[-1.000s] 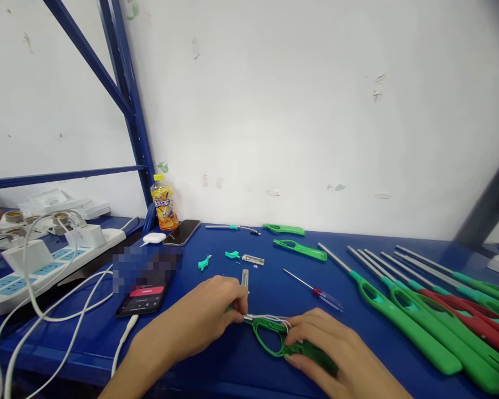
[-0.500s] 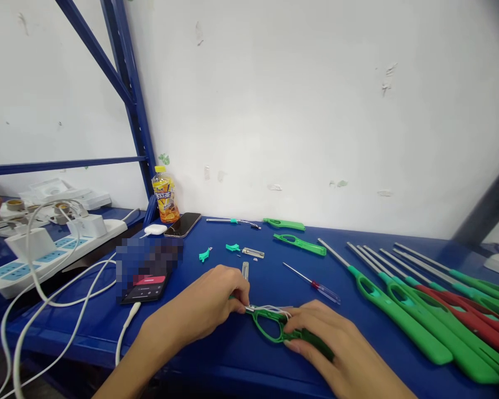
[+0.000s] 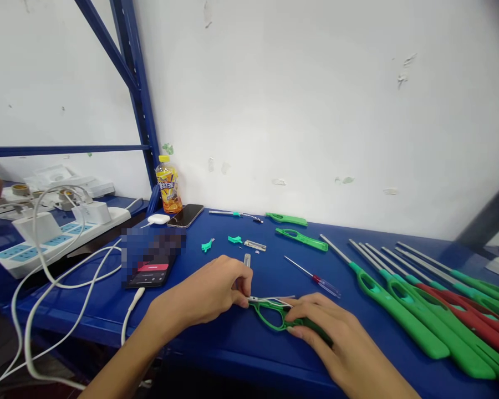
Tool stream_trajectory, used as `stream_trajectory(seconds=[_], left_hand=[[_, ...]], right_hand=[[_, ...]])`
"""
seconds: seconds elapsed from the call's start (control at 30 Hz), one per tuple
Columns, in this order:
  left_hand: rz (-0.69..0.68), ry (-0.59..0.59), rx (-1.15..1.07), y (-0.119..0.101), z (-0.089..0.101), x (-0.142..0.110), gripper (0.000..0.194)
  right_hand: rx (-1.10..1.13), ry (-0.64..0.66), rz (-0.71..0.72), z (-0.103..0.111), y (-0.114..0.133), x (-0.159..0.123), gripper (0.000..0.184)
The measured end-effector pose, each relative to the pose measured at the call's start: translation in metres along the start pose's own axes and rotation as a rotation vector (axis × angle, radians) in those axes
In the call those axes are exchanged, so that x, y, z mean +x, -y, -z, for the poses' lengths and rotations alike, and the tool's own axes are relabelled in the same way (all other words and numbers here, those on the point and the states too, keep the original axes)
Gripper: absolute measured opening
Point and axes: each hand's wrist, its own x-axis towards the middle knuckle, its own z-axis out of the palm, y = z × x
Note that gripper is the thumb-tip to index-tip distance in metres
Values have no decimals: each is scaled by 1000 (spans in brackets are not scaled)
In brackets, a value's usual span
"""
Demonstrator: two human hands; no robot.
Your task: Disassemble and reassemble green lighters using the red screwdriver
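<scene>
My left hand [image 3: 216,285] is closed, thumb and forefinger pinching the end of a metal lighter tube [image 3: 253,300]; most of that tube is hidden by the fingers. Beside it, my right hand [image 3: 330,330] is closed around an opened green lighter handle [image 3: 270,326], whose trigger loop faces left. White wires [image 3: 275,302] run from the metal piece over the handle to my right fingertips. Just behind my left fingers lies a clear plastic piece [image 3: 247,259]. A clear fuel tank [image 3: 255,245] and teal triggers [image 3: 234,239] rest farther back on the blue table.
A screwdriver [image 3: 314,277] lies behind my right hand. Several long lighters [image 3: 403,316], green and red, fill the right side. Green shell halves [image 3: 301,239] lie at the back. Phones [image 3: 149,271], a drink bottle [image 3: 169,185], cables and a power strip [image 3: 66,238] occupy the left.
The camera view has shifted slightly. Both hands keep their grip on the lighter parts; the wires and a thin rod between them show a little more clearly.
</scene>
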Motion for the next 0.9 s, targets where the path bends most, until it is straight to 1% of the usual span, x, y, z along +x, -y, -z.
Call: stream_trajectory(seconds=[0.2, 0.3, 0.5, 0.6, 0.73, 0.8, 0.9], left_hand=[[-11, 23, -43, 8, 3, 5, 5], [-6, 28, -53, 7, 3, 4, 7], [40, 2, -26, 3, 2, -1, 8], [47, 13, -19, 0, 3, -1, 7], [47, -1, 0, -1, 2, -2, 7], [49, -24, 13, 1, 1, -3, 7], [56, -49, 25, 3, -1, -4, 7]], right_hand=[[-10, -12, -8, 2, 4, 2, 17], [-5, -22, -4, 2, 6, 1, 17], [3, -34, 5, 2, 7, 0, 19], [3, -26, -8, 3, 8, 0, 19], [8, -9, -2, 3, 8, -1, 17], [-20, -37, 0, 2, 6, -2, 15], [-85, -164, -43, 1, 3, -3, 19]])
